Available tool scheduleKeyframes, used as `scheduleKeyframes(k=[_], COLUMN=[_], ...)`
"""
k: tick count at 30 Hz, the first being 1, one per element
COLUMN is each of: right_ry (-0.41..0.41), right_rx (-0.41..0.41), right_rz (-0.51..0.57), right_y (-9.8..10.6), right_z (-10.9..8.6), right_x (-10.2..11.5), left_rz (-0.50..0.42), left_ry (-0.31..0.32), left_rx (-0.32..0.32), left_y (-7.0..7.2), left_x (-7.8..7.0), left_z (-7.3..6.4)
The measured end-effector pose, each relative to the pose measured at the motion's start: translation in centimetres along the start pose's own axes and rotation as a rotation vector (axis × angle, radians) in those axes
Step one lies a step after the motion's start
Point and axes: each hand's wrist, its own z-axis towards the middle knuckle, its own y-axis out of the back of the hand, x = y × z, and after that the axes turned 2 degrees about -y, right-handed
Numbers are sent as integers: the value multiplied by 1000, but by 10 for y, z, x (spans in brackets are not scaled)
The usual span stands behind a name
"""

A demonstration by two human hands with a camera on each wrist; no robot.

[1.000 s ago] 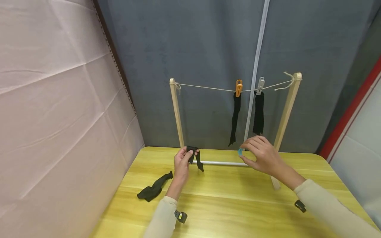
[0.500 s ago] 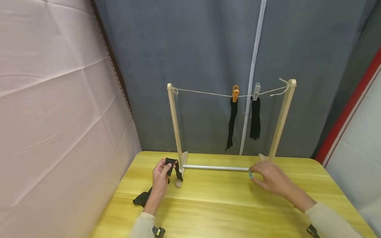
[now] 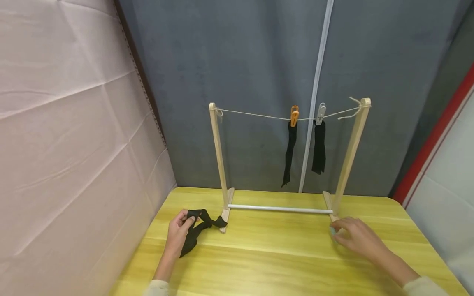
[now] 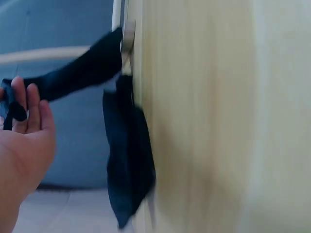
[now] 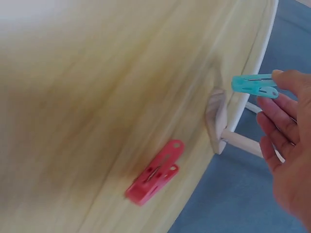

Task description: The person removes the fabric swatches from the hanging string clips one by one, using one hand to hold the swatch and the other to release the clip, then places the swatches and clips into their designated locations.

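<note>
In the head view my left hand (image 3: 177, 234) pinches one end of a black sock (image 3: 203, 215), whose rest trails to the right toward the rack's left foot. A second black sock (image 3: 190, 242) lies on the table just below it; the left wrist view shows this sock (image 4: 129, 160) apart from the fingers. At the right, my right hand (image 3: 359, 238) is low over the table near the rack's right foot. Between its thumb and fingertips is a teal clothespin (image 5: 250, 86). A red clothespin (image 5: 155, 172) lies on the table in the right wrist view.
A wooden rack (image 3: 218, 156) carries a string (image 3: 255, 114) between two posts. From it hang two black socks, under an orange clothespin (image 3: 294, 116) and a grey clothespin (image 3: 320, 114). A white bar (image 3: 277, 209) joins the feet. Grey curtain stands behind the table (image 3: 274, 255).
My left hand has moved left and down with its sock, bringing it over the one on the table. My right hand has gone right and down, carrying the teal clothespin.
</note>
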Motion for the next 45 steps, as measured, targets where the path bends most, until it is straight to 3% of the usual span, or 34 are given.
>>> scheduleKeyframes(k=[5,10,13,17,25,30,36,45], right_ry=[-13,-21,-30,-45,-61,-68,-105,-190], right_rx=[-7,-34,-12,20,68,108,181,220], right_rz=[-43,-91,-100,-132,-126,-104,-99,-110], right_y=[-1,-3,-5,-4,-5,-4,0,4], right_z=[-9,-19,-25,-34,-48,-53,-54,-57], right_x=[-4,-12,-16,-24,-38,-39,-37,-34], left_rz=[144,288,385,517,833,902,916,917], left_ry=[41,165,229,262,277,271,306,254], left_rx=[12,38,83,148,197,230,179,98], left_y=[30,51,59,63,77,86,94,78], left_x=[-1,-4,-4,-5,-8,-6,-10,-34], left_z=[-7,-12,-16,-20,-27,-29,-32,-29])
